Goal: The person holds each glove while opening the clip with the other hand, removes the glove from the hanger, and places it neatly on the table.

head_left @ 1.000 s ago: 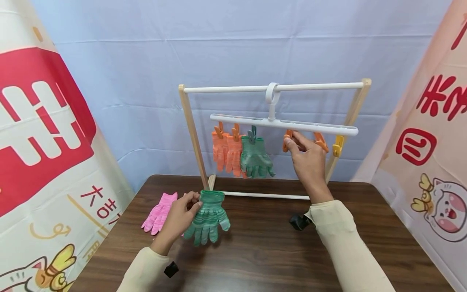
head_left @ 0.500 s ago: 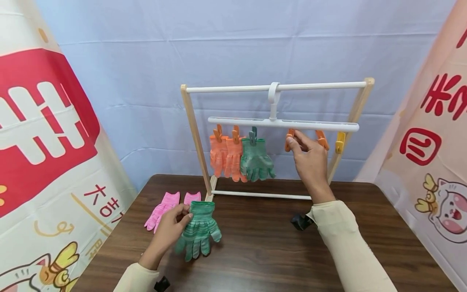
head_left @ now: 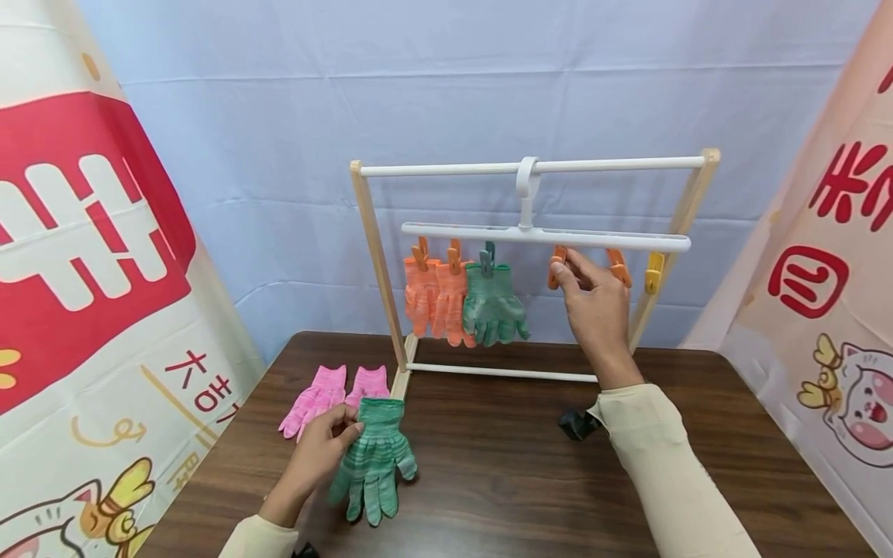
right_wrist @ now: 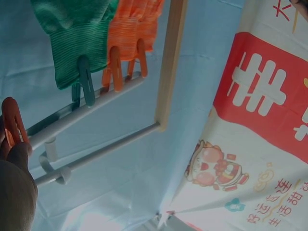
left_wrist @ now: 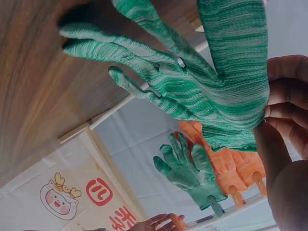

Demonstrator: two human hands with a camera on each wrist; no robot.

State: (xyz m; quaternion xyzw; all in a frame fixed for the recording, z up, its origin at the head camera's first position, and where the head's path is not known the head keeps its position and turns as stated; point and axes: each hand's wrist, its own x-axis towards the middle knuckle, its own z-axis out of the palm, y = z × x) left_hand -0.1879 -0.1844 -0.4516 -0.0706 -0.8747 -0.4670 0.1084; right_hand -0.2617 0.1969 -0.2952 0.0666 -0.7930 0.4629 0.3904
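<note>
My left hand (head_left: 322, 448) pinches a green striped glove (head_left: 377, 457) by its cuff edge, its fingers hanging down over the table. In the left wrist view the same glove (left_wrist: 192, 82) fills the upper middle, thumb and fingertips at its side. My right hand (head_left: 593, 306) pinches an orange clothespin (head_left: 556, 268) on the white hanger (head_left: 600, 239). From the hanger's left half hang two orange gloves (head_left: 421, 298) on orange clothespins and a second green glove (head_left: 494, 302) on a green clothespin. Two pink gloves (head_left: 324, 395) lie on the table beyond my left hand.
A wooden rack (head_left: 377, 263) with white bars stands at the back of the brown table (head_left: 516, 473); the hanger hooks over its top bar (head_left: 614, 164). Right of my right hand hang another orange clothespin (head_left: 618, 268) and a yellow one (head_left: 653, 273). Printed cloths flank the table.
My left hand has drawn the green glove down and left, toward me, uncovering the second pink glove. The right hand stays on the orange clothespin. The hanger has tilted slightly toward level.
</note>
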